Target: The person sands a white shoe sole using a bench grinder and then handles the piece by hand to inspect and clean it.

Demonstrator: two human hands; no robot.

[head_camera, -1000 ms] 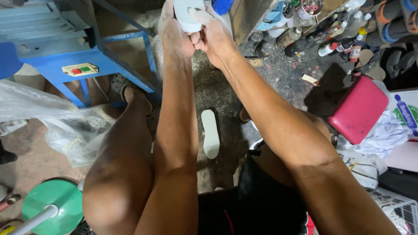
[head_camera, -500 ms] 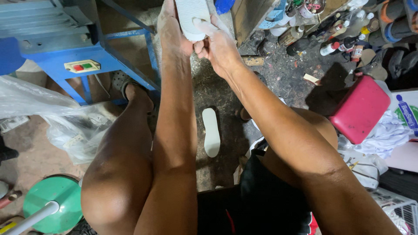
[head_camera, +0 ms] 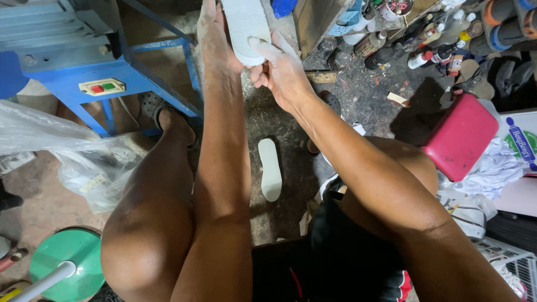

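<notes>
A white shoe insole [head_camera: 245,28] is held up at the top of the view between both hands. My left hand [head_camera: 215,39] grips its left edge with the fingers curled behind it. My right hand [head_camera: 279,70] holds its lower right end, the thumb pressed onto the white face. Both forearms stretch out over my bare knees. A second white insole [head_camera: 270,169] lies flat on the dirty floor between my legs.
A blue metal machine stand [head_camera: 84,72] with a red and green switch stands at the left. A clear plastic bag [head_camera: 61,145] lies beside it. A red box [head_camera: 460,137] sits at the right, bottles and cans [head_camera: 425,39] beyond it. A green round base [head_camera: 67,263] is lower left.
The insole and both hands have shifted slightly up and left in the view; the right thumb now presses further onto the insole's face.
</notes>
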